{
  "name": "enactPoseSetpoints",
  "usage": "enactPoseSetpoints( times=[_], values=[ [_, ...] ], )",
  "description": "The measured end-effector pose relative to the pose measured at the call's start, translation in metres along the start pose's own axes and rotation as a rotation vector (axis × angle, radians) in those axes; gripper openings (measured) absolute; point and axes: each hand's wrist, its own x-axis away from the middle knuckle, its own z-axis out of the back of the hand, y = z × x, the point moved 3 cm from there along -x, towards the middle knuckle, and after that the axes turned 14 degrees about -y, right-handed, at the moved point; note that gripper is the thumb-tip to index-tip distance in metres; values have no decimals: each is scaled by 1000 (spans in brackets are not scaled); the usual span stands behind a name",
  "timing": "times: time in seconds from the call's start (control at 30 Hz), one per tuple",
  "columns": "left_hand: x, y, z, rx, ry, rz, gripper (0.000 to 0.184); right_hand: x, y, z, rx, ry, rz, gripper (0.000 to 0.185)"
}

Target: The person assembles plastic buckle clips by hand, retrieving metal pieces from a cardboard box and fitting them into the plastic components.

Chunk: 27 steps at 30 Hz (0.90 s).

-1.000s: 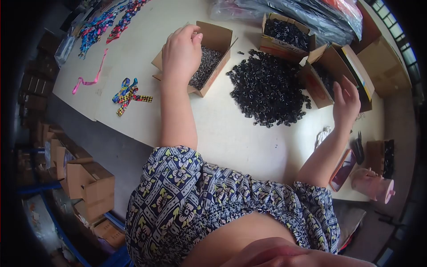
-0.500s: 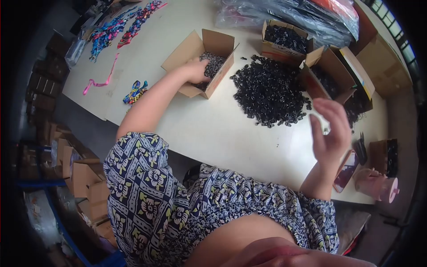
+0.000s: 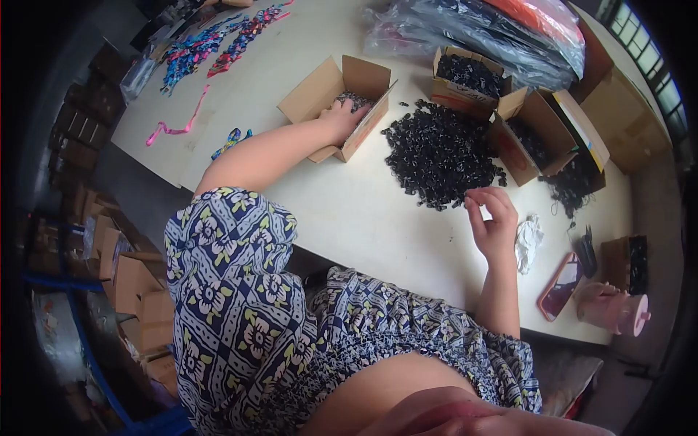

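Observation:
My left hand (image 3: 340,120) reaches into an open cardboard box (image 3: 309,91) of small silvery metal pieces (image 3: 354,100). Its fingers are apart and bent down on the pieces, with the tips partly hidden. My right hand (image 3: 494,225) is at the near right edge of a large pile of small black clip-like pieces (image 3: 440,156). Thumb and index finger meet in a pinch there, forming a loop. Whatever sits between the fingertips is too small to make out.
Two boxes of black pieces, one at the back (image 3: 471,76) and one to the right (image 3: 523,138), border the pile. Crumpled white tissue (image 3: 528,243), a phone (image 3: 560,287) and a pink cup (image 3: 614,309) lie rightward. Colourful straps (image 3: 193,54) and plastic-wrapped bundles (image 3: 480,36) are farther back.
My right hand has moved left and come down to the pile's edge, its fingers closing into a pinch. The white tissue is now uncovered. My left hand stays in the box, slightly shifted.

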Motion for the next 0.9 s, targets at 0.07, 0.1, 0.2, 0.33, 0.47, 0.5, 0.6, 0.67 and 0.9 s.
enactPoseSetpoints(
  times=[0.07, 0.1, 0.2, 0.33, 0.47, 0.5, 0.6, 0.67, 0.9],
  values=[
    [-6, -3, -3, 15, 46, -26, 60, 2, 5, -8, -4, -7, 27, 8],
    [-12, -6, -7, 45, 89, -53, 56, 3, 8, -12, -18, -16, 20, 7],
    [-20, -10, -6, 191, 127, -129, 45, 7, 13, -22, -44, -58, -12, 7],
    [-1, 0, 6, 303, 173, -161, 31, 13, 12, -24, -61, -97, -5, 5],
    [-28, -22, 8, 396, 166, -209, 25, 6, 23, -40, -101, -107, -54, 5],
    [-28, -28, 12, 408, 171, -165, 24, 6, 24, -41, -106, -108, -61, 5],
    [-43, -56, 17, 632, 241, -140, 22, 7, 25, -41, -103, -113, -64, 5],
    [-38, -61, 23, 854, 212, -89, 21, 6, 25, -42, -103, -114, -64, 5],
    [-19, -71, 34, 906, -2, -54, 46, 8, 29, -45, -115, -137, -92, 4]
  ],
)
